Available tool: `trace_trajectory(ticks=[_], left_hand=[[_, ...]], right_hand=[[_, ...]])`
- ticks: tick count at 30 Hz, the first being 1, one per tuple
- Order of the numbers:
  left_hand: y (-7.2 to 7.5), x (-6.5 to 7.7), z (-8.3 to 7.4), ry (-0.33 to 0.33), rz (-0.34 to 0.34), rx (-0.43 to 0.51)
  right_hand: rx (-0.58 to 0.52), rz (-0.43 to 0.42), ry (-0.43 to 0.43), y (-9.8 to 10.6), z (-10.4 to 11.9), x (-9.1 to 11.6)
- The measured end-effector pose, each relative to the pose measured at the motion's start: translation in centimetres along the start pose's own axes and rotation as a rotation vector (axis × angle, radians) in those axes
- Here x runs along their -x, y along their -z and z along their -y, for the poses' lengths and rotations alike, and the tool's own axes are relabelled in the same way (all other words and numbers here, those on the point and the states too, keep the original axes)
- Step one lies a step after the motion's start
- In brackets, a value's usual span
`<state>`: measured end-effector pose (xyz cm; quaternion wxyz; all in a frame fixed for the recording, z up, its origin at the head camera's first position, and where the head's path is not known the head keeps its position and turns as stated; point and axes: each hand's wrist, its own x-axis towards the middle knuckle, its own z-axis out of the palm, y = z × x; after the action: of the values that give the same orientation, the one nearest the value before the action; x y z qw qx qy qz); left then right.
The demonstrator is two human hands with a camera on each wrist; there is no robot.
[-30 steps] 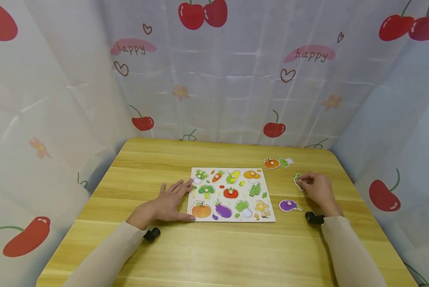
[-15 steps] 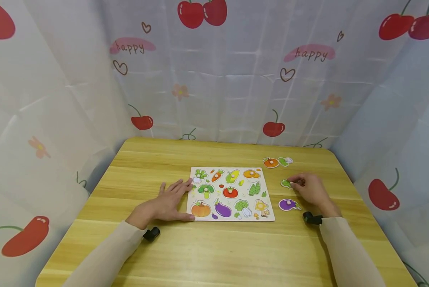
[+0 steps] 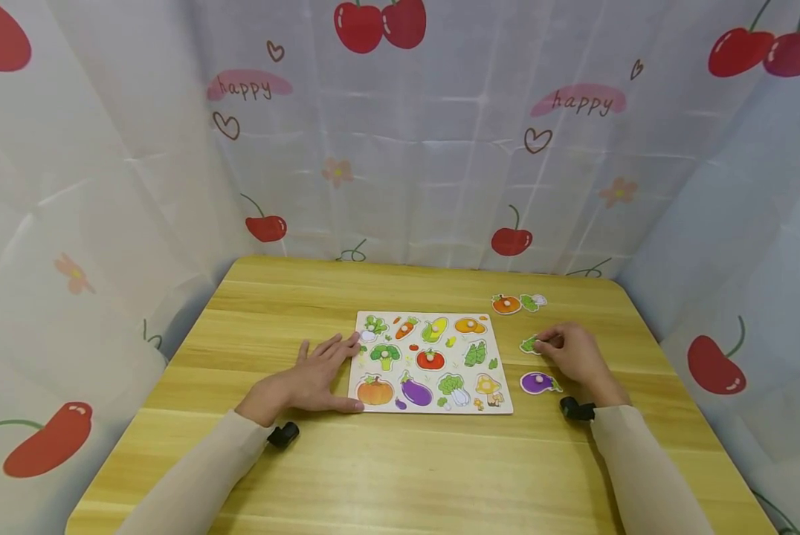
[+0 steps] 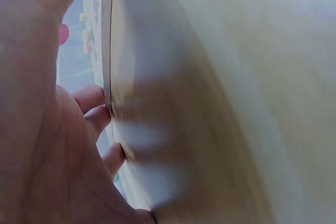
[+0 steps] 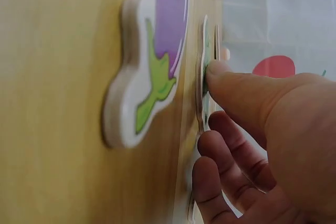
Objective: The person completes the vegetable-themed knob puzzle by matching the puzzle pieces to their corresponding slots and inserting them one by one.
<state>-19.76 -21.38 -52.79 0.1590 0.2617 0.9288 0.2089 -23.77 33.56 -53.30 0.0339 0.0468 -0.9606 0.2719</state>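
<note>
Brings the green vegetable piece (image 3: 528, 345) nearer the puzzle board (image 3: 450, 365) than a second ago, pinched in the right hand (image 3: 577, 357) beyond the eggplant piece (image 3: 531, 383); spreads the left hand (image 3: 314, 380) wide against the board's left edge, likely to steady it.

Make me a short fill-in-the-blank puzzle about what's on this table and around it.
1. The hand touching the board is the ____ one.
2. The right hand pinches a piece coloured mostly ____.
3. The loose eggplant is mainly ____ in colour.
4. The cloth behind the table repeats the word "____".

Missing words: left; green; purple; happy.
</note>
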Motion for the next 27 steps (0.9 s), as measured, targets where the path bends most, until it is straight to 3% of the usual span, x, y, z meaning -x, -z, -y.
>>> trace_trajectory(ticks=[7,27], left_hand=[[0.0,-0.1,0.0,0.001,0.001,0.0],[0.2,-0.3,0.1,-0.008,0.0,-0.005]], right_hand=[[0.01,-0.018,0.036,-0.3,0.8,0.3],[-0.106,-0.02,0.108,-1.6,5.0,0.8]])
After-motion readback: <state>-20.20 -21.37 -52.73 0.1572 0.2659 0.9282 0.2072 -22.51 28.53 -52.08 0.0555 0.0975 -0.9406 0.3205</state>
